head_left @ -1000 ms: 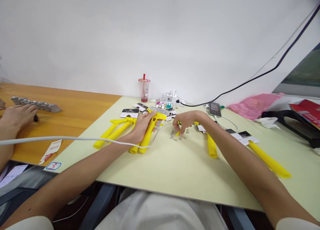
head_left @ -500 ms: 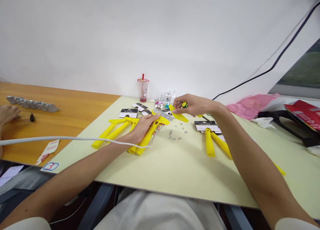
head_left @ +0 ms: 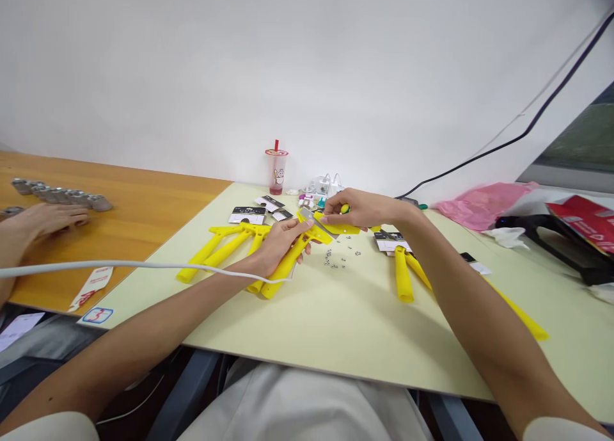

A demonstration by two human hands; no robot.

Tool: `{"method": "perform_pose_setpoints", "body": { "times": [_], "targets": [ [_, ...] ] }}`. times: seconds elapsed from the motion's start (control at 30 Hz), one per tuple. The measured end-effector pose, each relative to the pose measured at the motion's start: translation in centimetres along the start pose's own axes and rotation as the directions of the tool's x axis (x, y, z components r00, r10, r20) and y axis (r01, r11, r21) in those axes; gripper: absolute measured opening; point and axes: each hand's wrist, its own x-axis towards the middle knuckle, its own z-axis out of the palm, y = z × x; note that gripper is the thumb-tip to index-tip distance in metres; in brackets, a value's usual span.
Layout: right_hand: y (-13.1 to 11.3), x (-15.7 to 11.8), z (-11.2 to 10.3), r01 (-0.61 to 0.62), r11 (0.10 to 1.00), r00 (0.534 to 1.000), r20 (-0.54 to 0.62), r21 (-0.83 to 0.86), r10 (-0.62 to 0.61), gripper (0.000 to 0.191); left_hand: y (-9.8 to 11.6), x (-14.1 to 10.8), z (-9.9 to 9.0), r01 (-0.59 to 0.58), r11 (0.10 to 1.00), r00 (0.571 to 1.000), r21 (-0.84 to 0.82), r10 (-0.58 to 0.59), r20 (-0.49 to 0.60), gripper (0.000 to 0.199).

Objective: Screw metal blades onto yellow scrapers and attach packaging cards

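My left hand (head_left: 281, 244) is closed around a yellow scraper handle (head_left: 286, 266), whose wide head carries a flat metal blade (head_left: 311, 219). Just right of it, my right hand (head_left: 348, 209) pinches a yellow flat plate (head_left: 339, 228) against the blade. A yellow and dark screwdriver (head_left: 345, 208) is also tucked in the right hand, its lower part hidden by the fingers. Small metal nuts or screws (head_left: 329, 258) lie scattered below the hands. More yellow handles (head_left: 228, 252) rest to the left, and others (head_left: 403, 278) to the right.
Black and white cards (head_left: 248, 215) lie behind the left handles. A cup with a red straw (head_left: 276, 172) stands by the wall. At right are pink plastic (head_left: 484, 204) and a red package (head_left: 582, 220). A co-worker's hand (head_left: 52, 220) is near metal parts (head_left: 62, 196) at left. A white cable (head_left: 144, 264) crosses my left forearm.
My right hand has moved left and down, bringing the yellow plate onto the blade at the scraper head. The co-worker's hand has moved right across the wooden table.
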Motion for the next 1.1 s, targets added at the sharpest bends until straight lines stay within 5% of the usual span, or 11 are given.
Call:
{"method": "perform_pose_setpoints", "body": {
  "times": [0.27, 0.77, 1.1],
  "targets": [
    [-0.7, -0.4, -0.3, -0.083, 0.996, 0.997, 0.006, -0.033, 0.083, 0.041, 0.2, -0.1, 0.2, -0.005, 1.0, 1.0, -0.012, 0.005, -0.021, 0.039],
    [0.5, 0.5, 0.1, 0.054, 0.994, 0.998, 0.023, -0.098, -0.052, 0.038, 0.3, -0.2, 0.3, -0.003, 1.0, 1.0, -0.009, 0.003, -0.03, 0.033],
    [-1.0, 0.2, 0.6, 0.034, 0.999, 0.998, -0.046, -0.025, -0.035, 0.046, 0.0, 0.0, 0.3, -0.012, 1.0, 0.998, -0.004, 0.012, -0.064, 0.033]
  ]
}}
